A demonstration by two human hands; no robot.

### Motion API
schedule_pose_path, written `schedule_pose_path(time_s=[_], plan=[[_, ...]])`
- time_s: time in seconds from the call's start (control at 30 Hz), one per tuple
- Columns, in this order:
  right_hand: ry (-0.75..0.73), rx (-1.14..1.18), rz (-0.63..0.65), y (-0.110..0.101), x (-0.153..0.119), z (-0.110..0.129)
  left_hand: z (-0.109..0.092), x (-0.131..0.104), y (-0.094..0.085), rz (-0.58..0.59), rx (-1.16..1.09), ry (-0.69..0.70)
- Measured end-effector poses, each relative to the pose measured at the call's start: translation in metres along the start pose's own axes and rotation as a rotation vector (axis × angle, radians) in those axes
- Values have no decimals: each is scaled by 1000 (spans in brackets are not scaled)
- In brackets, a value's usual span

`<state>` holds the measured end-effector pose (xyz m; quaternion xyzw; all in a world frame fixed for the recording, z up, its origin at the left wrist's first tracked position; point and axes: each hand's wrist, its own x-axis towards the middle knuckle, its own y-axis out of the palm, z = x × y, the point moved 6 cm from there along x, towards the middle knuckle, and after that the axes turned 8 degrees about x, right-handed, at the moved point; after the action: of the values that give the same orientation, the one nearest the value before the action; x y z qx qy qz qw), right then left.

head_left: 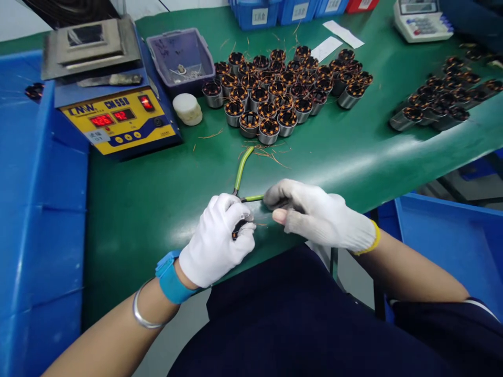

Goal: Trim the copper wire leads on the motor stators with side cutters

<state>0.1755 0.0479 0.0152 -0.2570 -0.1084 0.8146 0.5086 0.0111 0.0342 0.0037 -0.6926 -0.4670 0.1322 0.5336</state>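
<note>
My left hand (222,238), in a white glove, is closed around a small motor stator (239,228). Only a bit of its black and copper-coloured end shows between the fingers. Green-handled cutting pliers (242,170) lie on the bench just beyond, handles spread, the jaws mostly hidden behind the left hand. My right hand (310,214), gloved with a bare thumb tip, is at the end of the lower handle. Its fingers are bent and the thumb stands apart from them; whether they touch the handle I cannot tell.
Many wound stators (269,128) stand in a cluster on the green bench (157,204), with another group (436,99) at right. A yellow-fronted CM958 unit (129,123), a grey-purple bin (176,81) and a white round block (187,109) are at left. Copper wire scraps (275,157) lie ahead.
</note>
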Motion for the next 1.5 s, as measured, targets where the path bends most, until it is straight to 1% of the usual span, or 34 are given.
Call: schedule_pose_path(time_s=[0.03,0.07,0.13,0.17,0.2,0.3,0.4,0.53,0.63,0.73,0.83,0.9,0.97,1.03,1.07,1.1,1.13,1.23,1.27,1.3,1.33,1.37,1.4,1.43,1.5], plan=[[56,30,59,3,5,-1,0,0,0,0,-1,0],[108,60,148,9,10,-2,0,0,1,3,-3,-1],[204,141,321,26,19,-5,1,-1,2,15,-3,-9],[252,203,376,33,22,-7,1,-1,2,24,1,-17],[292,284,403,39,24,-8,2,-1,2,32,7,-25],[353,503,409,50,28,-11,1,0,1,74,18,-34],[349,602,423,53,27,-10,-1,2,-2,110,4,-26],[346,622,421,53,25,-9,-4,1,-7,120,-28,-30],[351,610,372,53,25,-10,-6,-3,-9,102,-53,-36],[337,587,311,54,24,-11,-6,-8,-8,79,-96,-84],[262,523,269,55,20,-10,-2,-9,-7,99,-201,-116],[187,466,249,54,17,-9,5,-6,-9,120,-331,-148],[111,434,235,51,14,-9,18,-2,-19,55,-486,-238],[23,441,231,49,9,-7,33,1,-34,-62,-640,-377],[-37,439,221,47,7,-5,39,1,-39,-78,-703,-447],[-107,427,210,45,4,-2,41,2,-41,-37,-748,-510],[-177,411,195,42,2,2,40,2,-39,66,-768,-559],[-331,344,160,36,-7,12,25,-3,-26,515,-687,-623],[-346,333,163,35,-9,13,20,-6,-22,613,-663,-625],[-335,338,174,36,-10,13,15,-8,-19,672,-655,-625],[-300,362,188,37,-10,11,12,-10,-17,691,-661,-626],[-244,406,210,38,-11,8,11,-11,-16,675,-680,-624],[-181,475,231,41,-10,3,10,-11,-16,623,-703,-610],[-122,561,249,43,-10,-1,10,-10,-18,543,-719,-574],[-53,740,276,47,-10,-6,7,-6,-26,354,-715,-423]])
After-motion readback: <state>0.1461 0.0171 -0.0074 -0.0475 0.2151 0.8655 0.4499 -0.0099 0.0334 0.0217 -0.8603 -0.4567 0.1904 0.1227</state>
